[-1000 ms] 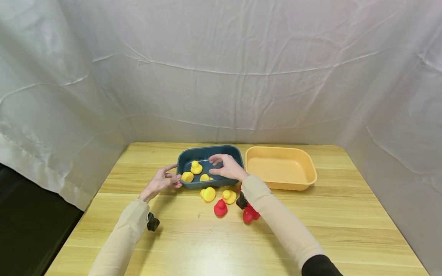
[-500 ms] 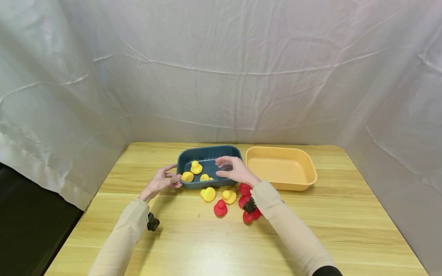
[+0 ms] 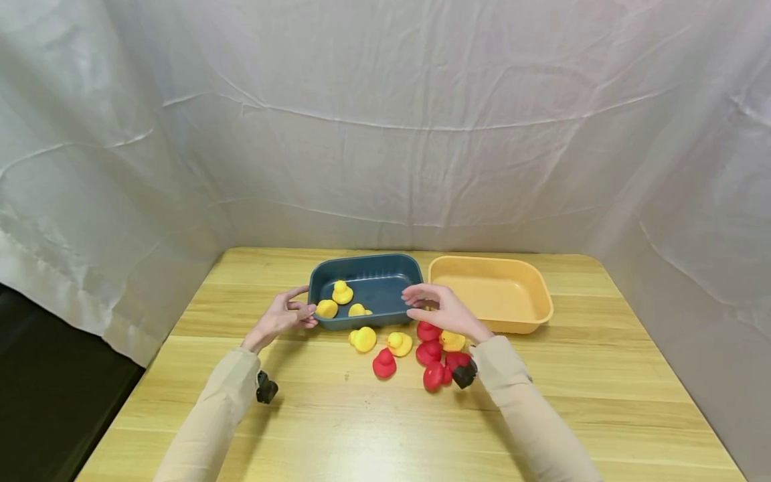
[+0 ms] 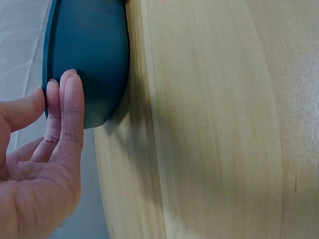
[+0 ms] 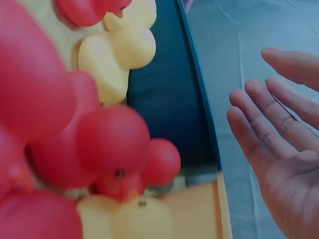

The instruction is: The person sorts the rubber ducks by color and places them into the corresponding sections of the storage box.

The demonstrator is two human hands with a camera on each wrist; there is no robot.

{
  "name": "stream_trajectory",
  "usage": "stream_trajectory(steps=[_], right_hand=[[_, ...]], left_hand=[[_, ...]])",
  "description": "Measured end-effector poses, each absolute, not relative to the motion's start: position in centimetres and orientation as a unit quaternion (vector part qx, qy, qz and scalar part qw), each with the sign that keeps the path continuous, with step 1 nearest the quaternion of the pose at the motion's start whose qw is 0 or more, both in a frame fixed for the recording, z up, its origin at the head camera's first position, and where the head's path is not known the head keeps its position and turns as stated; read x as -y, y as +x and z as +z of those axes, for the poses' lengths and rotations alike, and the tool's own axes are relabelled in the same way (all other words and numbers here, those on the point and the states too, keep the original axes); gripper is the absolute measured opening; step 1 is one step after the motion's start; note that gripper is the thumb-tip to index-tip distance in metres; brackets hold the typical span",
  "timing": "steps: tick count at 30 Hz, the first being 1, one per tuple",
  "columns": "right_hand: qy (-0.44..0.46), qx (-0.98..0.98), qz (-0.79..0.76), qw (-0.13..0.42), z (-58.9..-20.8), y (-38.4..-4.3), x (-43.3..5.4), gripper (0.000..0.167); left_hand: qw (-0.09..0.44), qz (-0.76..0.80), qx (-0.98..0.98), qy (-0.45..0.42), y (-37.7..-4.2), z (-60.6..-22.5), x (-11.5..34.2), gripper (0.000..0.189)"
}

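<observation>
My left hand (image 3: pixel 282 318) pinches the rim of a dark blue plastic bin (image 3: pixel 381 292) at its left end. In the left wrist view the thumb is on one side of the bin wall (image 4: pixel 92 45), the fingers on the other. Three yellow rubber ducks (image 3: pixel 342 292) lie inside, toward the left. My right hand (image 3: pixel 440 308) hovers over the bin's right end, fingers loosely extended, holding nothing. Under and before it lie several red rubber ducks (image 3: pixel 428 353) and a yellow duck (image 3: pixel 452 341). Two more yellow ducks (image 3: pixel 399 343) lie before the bin, near a red duck (image 3: pixel 384 363).
A light orange bin (image 3: pixel 490 291) stands just right of the blue one, with no ducks visible inside. Both are on a wooden table (image 3: pixel 602 375). A pale cloth (image 3: pixel 409 134) hangs behind and at the sides.
My right hand has moved right, from over the middle of the blue bin to its right end, uncovering the red ducks and a yellow one. The left hand stays put.
</observation>
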State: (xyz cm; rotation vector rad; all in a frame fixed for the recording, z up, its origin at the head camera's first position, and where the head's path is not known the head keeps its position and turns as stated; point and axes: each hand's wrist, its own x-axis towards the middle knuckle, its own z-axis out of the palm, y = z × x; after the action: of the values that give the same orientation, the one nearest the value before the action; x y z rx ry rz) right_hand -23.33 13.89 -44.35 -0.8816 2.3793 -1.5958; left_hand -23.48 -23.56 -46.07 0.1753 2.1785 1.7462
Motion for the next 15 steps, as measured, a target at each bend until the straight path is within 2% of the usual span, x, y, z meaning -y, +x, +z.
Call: stream_trajectory(steps=[5,15], right_hand=[[-0.294,-0.786,-0.539,0.075,-44.7,-22.4,-15.5,0.036],[-0.274,-0.775,-0.557,0.121,-45.6,-20.4,-18.7,0.038]], left_hand=[[0.171,0.614,-0.768,0.063,-23.5,-46.1,23.6,0.069],[0.168,0.616,-0.767,0.068,-23.5,-46.3,23.6,0.068]])
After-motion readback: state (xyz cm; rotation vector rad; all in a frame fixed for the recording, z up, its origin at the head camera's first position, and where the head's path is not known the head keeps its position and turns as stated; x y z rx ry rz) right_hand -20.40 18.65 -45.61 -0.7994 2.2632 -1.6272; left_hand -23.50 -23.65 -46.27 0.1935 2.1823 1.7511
